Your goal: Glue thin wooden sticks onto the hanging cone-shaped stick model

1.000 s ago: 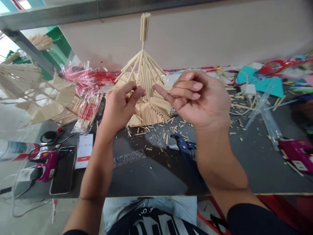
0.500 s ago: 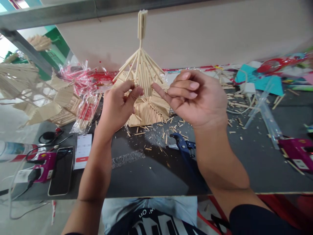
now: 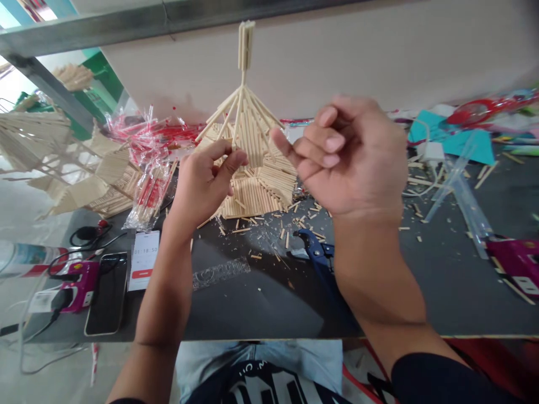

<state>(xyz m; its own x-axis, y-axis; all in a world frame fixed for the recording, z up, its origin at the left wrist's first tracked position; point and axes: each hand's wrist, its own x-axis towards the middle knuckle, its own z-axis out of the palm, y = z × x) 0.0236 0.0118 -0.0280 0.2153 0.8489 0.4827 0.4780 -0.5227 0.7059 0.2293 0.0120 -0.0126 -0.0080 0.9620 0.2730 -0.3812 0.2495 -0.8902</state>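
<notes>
Pinching a stick panel, apparently to steady it | left hand closed at its edge | right hand half-curled, apart, seemingly empty

Left hand pinched — right hand seemingly half-curled.

Stick model: wood, matt, ridged
Worktop: smooth, faint sheen
Stick packet: thin plastic, glossy, crinkled
Beam: metal, dull

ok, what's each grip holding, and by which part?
Left grip: seems to pinch the upright stick panel low on its left edge; exact contact is hidden. Right grip: nothing visibly held.
</notes>
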